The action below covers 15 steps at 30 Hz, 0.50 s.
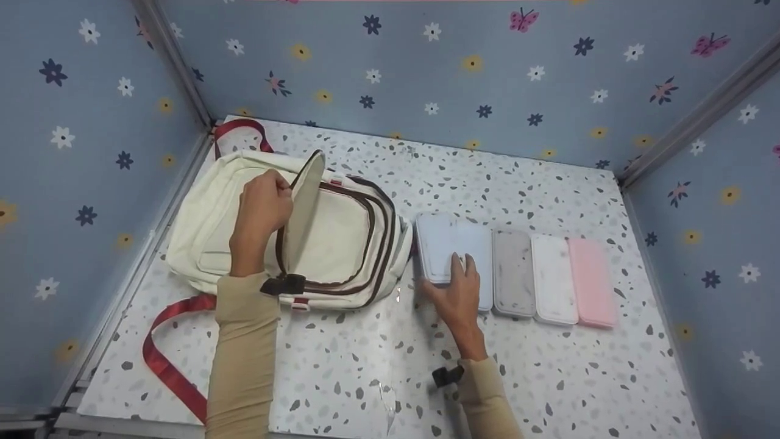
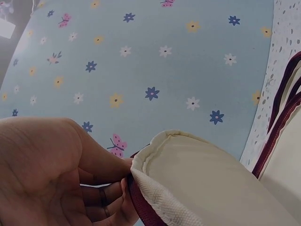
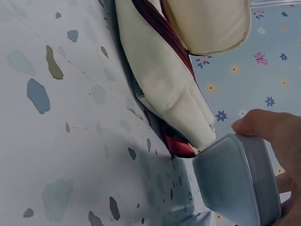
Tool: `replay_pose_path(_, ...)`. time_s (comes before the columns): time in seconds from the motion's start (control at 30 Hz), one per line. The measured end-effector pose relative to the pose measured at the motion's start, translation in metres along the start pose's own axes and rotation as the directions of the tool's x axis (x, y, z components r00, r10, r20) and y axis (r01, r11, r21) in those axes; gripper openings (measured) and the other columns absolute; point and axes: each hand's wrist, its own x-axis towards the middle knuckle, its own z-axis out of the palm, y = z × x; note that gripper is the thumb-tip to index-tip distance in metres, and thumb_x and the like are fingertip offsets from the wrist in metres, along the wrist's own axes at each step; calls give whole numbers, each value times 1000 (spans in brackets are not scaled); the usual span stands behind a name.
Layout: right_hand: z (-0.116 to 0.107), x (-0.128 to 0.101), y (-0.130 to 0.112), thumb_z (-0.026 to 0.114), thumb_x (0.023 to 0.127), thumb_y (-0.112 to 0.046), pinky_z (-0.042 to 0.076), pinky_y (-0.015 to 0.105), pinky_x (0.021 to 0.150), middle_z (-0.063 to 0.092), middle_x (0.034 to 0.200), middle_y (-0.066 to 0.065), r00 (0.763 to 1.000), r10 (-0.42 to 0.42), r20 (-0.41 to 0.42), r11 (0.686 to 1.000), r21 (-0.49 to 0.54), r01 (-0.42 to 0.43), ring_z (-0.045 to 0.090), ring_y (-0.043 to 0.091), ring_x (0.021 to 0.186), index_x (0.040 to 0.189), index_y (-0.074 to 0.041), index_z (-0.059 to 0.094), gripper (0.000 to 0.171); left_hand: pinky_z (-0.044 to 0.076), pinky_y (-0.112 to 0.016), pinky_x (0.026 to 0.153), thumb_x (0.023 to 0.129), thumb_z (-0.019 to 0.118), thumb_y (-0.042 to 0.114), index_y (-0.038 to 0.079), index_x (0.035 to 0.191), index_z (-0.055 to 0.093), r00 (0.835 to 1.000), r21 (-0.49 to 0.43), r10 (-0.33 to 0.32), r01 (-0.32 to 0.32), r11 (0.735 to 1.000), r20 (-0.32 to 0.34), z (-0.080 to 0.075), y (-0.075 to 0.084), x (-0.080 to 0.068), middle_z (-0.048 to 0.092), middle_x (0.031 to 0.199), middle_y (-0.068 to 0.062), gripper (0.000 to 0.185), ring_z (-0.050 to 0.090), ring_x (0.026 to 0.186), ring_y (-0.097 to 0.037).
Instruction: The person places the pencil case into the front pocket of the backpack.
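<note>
A cream backpack (image 1: 228,183) with dark red zipper trim lies on the speckled table. My left hand (image 1: 262,204) pinches the edge of its raised front flap (image 1: 304,213); in the left wrist view the thumb and fingers meet at the flap's cream and dark red edge (image 2: 160,197). To the right of the bag, my right hand (image 1: 457,299) holds a light blue plastic case (image 1: 434,244) by its near end. The right wrist view shows this rounded case (image 3: 225,179) tilted, with the thumb at its corner. Another light blue case (image 1: 477,241) lies right beside it.
A grey case (image 1: 514,274), a white case (image 1: 553,280) and a pink case (image 1: 592,283) lie in a row further right. Red straps (image 1: 167,360) trail from the bag onto the table (image 1: 353,378). Flower-patterned panels (image 1: 396,73) enclose the back and sides.
</note>
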Motion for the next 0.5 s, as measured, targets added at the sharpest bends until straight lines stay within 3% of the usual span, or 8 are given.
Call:
replay_pose_path(0.2, -7, 4, 0, 79, 72, -35, 34, 53, 106, 37, 145, 27, 997, -56, -54, 997, 53, 59, 41, 45, 129, 137, 0, 47, 81, 40, -51, 90, 92, 43, 7, -5, 98, 57, 1000, 4, 23, -23, 1000, -19, 0, 2, -1, 59, 98, -22, 19, 55, 100, -39)
replay_pose_path(0.5, -14, 12, -6, 75, 74, -37, 32, 50, 109, 34, 148, 25, 998, -49, -51, 995, 90, 53, 37, 41, 133, 140, -2, 45, 81, 41, -50, 90, 93, 45, 8, -5, 100, 58, 1000, 5, 5, -5, 1000, 0, 1, 2, 0, 60, 100, -21, 19, 54, 99, -38)
